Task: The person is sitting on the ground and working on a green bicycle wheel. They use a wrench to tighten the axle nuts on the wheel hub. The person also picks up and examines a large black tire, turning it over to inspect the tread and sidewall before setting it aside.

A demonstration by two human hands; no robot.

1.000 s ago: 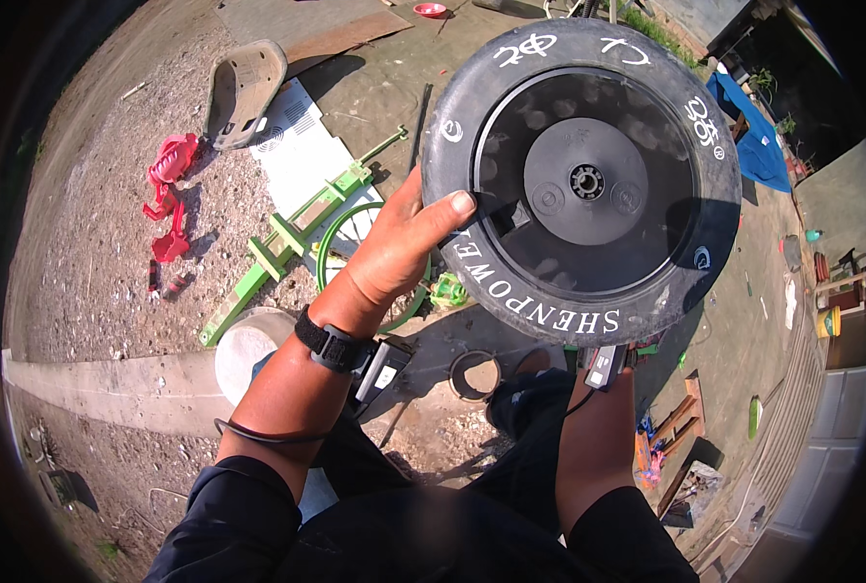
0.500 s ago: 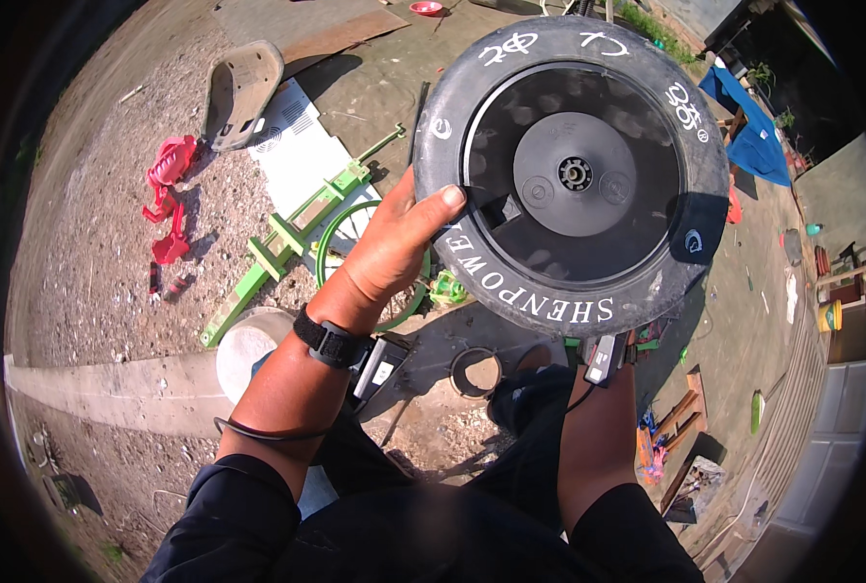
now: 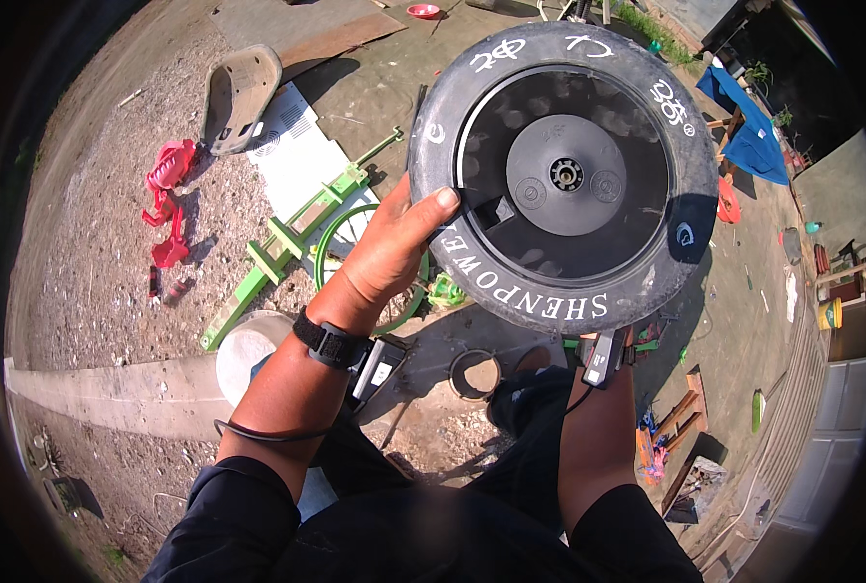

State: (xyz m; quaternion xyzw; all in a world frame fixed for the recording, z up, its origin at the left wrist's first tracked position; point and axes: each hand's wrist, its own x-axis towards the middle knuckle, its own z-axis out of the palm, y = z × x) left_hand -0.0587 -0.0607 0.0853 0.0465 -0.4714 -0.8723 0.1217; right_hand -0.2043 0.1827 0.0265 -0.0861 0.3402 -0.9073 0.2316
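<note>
A black wheel (image 3: 564, 255), its dark rubber tyre marked with white lettering, is held up in front of me. Its round hub has a small splined hole in the middle. My left hand (image 3: 392, 238) is closed on the tyre's left side, the thumb over the near face and the fingers hidden behind it. Only the forearm of my right arm shows; it reaches up behind the wheel's lower right side, and that hand is hidden. Beyond my left hand lie a green metal frame (image 3: 275, 250) and a thin green hoop (image 3: 331, 233).
On the gravel at left are a grey plastic seat (image 3: 231, 97) and pink-red toy-like parts (image 3: 169, 165). A pale stool-like top (image 3: 250, 360) stands beside my left forearm. Wooden pieces (image 3: 683, 418) lie at right, a blue sheet (image 3: 755, 146) farther off. A small round container (image 3: 475, 373) stands below the wheel.
The wheel has shifted a little to the left and tilted slightly. My left hand keeps its hold on the tyre with hardly any movement.
</note>
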